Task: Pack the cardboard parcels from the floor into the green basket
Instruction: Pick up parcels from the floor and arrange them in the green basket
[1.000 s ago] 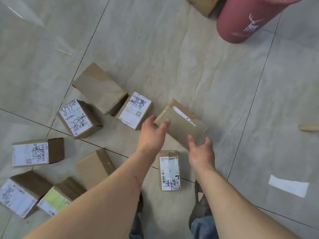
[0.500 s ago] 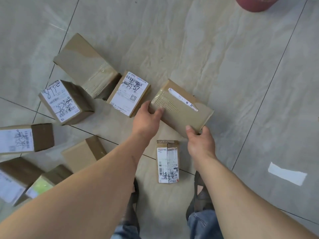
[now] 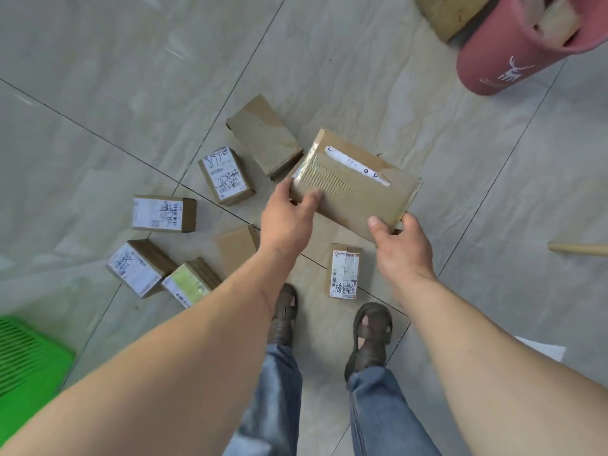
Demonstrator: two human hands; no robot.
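We see a pale grey-green floor (image 3: 98, 77) with faint marbled veining and thin dark joints. The box (image 3: 358, 189) at the centre is plain brown with glossy tape, rows of small dark dashes and a white strip printed with black marks. At nine o'clock the smaller boxes (image 3: 163, 213) are brown with white labels scribbled over in black, and one label (image 3: 187, 281) is tinted yellow-green. At seven o'clock the basket (image 3: 26, 360) is bright green with a fine slotted pattern. At one o'clock the bin (image 3: 500, 57) is dusty pink with a white deer. At six o'clock, faded blue jeans (image 3: 378, 416) and dark brown sandals (image 3: 371, 334).
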